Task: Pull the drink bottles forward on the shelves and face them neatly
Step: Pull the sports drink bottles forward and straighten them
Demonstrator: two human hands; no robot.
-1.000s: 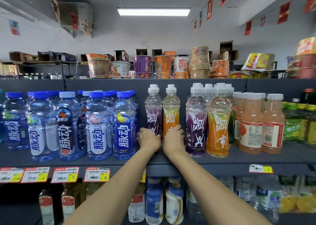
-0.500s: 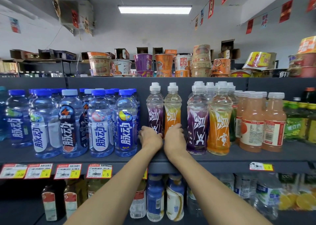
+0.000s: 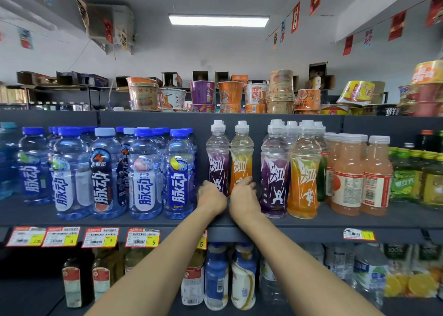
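Two slim bottles are set back on the middle shelf (image 3: 335,222), behind the front line: a purple bottle (image 3: 218,157) and, touching it at its 3 o'clock, an orange bottle (image 3: 241,157). Both are stood upright, long axes vertical, white caps at 12 o'clock.

The purple bottle is grasped low by the left grip (image 3: 211,199), fingers curled round its base. The orange bottle is grasped likewise by the right grip (image 3: 243,198), whose fingertips (image 3: 245,182) are seen wrapped onto the label.

Each bottle lies at 12 o'clock from its grip, deeper into the shelf, so the pull is judged to run straight toward 6 o'clock, to the shelf edge. Neither hand is nearer; the two are held level, just beside each other.

At 3 o'clock a matching pair (image 3: 288,171) is stood at the front edge, and the line to be reached is marked by it. At 9 o'clock the blue-capped bottles (image 3: 143,171) are faced forward. Care is called for: tall narrow bottles held low may be tipped if dragged quickly.
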